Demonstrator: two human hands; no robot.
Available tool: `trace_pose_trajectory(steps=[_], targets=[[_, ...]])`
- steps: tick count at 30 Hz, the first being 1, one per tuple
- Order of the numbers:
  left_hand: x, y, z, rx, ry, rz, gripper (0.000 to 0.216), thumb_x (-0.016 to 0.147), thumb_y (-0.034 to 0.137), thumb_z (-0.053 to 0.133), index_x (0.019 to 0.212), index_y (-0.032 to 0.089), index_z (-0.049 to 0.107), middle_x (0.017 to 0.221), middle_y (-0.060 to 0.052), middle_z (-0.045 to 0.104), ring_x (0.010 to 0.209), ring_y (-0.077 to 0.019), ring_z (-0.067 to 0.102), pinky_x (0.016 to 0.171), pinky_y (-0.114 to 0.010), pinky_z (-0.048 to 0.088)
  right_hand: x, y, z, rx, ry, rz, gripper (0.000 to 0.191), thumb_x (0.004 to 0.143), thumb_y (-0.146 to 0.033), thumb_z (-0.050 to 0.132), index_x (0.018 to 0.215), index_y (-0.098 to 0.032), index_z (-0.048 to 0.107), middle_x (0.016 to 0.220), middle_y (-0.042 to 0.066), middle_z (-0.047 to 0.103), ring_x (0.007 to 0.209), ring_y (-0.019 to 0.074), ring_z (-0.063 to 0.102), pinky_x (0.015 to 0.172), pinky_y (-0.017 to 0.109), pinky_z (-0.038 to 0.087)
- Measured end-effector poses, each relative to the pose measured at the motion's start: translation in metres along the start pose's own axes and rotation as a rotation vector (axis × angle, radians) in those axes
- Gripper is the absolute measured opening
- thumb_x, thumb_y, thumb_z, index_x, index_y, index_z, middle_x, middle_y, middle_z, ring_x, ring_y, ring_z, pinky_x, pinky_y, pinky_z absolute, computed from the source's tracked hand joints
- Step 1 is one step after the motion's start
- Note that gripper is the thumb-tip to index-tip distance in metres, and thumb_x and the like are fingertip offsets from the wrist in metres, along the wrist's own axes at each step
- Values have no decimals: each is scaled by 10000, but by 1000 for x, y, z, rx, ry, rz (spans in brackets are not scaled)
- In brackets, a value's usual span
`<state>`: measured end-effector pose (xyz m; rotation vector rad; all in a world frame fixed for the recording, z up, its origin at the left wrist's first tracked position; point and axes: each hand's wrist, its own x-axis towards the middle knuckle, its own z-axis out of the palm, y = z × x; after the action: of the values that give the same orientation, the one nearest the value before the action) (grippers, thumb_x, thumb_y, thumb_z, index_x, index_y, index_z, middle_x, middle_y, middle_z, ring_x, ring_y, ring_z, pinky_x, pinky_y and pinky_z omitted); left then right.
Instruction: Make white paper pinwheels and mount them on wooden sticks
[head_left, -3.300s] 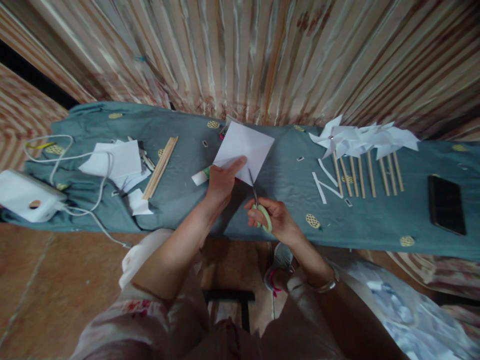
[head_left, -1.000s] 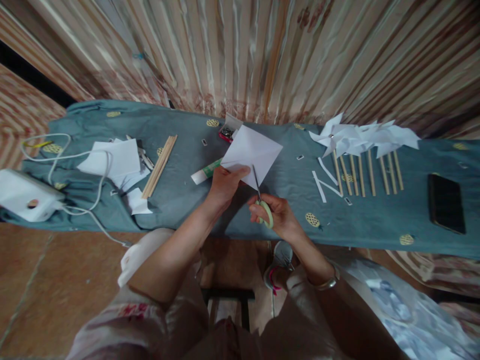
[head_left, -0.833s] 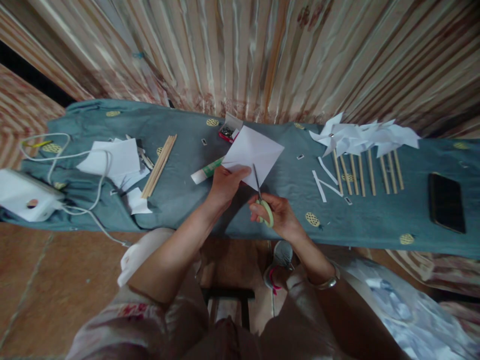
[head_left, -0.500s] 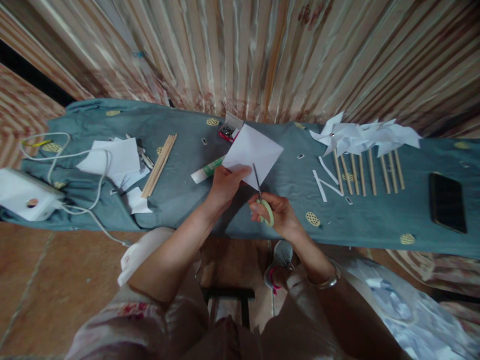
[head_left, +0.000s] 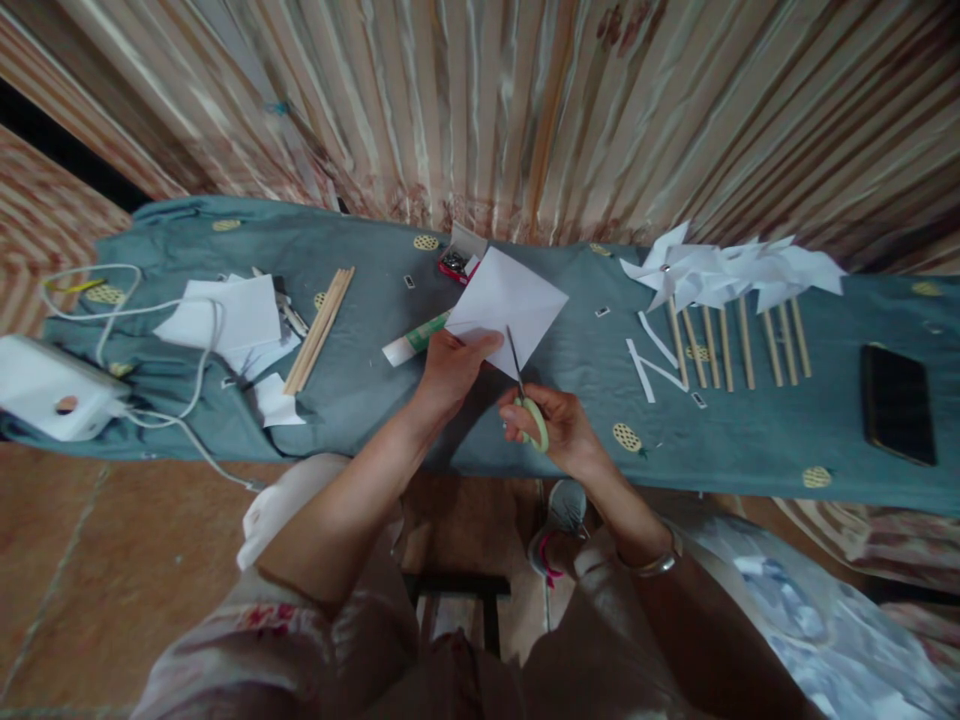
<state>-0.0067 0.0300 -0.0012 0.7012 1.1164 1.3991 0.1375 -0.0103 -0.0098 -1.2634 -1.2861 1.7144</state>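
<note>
My left hand [head_left: 454,372] pinches the lower left edge of a white paper square [head_left: 517,290], thumb on top, and holds it turned like a diamond above the cloth. Creases run across the paper. In my right hand [head_left: 555,425] is a pair of scissors [head_left: 535,425] with pale green handles, fingers closed round the loops. Its blades lie at the paper's near corner, pointing toward the middle; one blade shows over the sheet. Just behind my left hand rests a green and white glue tube [head_left: 412,342]. A small red box [head_left: 456,262] of metal pins stands partly behind the paper.
Paper pinwheels [head_left: 739,272] on sticks lie at the right, near paper strips [head_left: 641,372] and a phone [head_left: 898,403]. Leftward are wooden sticks [head_left: 319,332], paper sheets [head_left: 236,312] and a white device [head_left: 56,390] with a looping cable. A corrugated wall [head_left: 480,110] rises behind the table.
Almost nothing differs. Both hands, the paper and the scissors keep nearly the same position; the whole view has shifted very slightly.
</note>
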Motion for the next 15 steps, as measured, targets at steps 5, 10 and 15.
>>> trace_pose_trajectory(steps=[5, 10, 15], targets=[[0, 0, 0, 22, 21, -41, 85, 657, 139, 712, 624, 172, 640, 627, 21, 617, 543, -100, 509, 533, -235, 393, 0, -3, 2, 28, 17, 10, 453, 573, -591, 862, 662, -204, 645, 490, -40, 593, 451, 91, 517, 460, 230, 424], [0, 1, 1, 6, 3, -14, 100, 677, 110, 694, 623, 179, 644, 613, 28, 613, 530, -101, 506, 547, -248, 390, 0, 0, 2, 31, 21, 3, 467, 578, -608, 854, 670, -199, 647, 502, -38, 598, 450, 88, 524, 454, 221, 422], [0, -2, -1, 15, -19, 10, 66, 670, 122, 705, 651, 173, 667, 634, 26, 629, 555, -106, 521, 567, -249, 406, 1, 5, 0, 25, 7, -28, 449, 634, -606, 825, 701, -194, 660, 525, -24, 606, 471, 93, 533, 473, 227, 434]])
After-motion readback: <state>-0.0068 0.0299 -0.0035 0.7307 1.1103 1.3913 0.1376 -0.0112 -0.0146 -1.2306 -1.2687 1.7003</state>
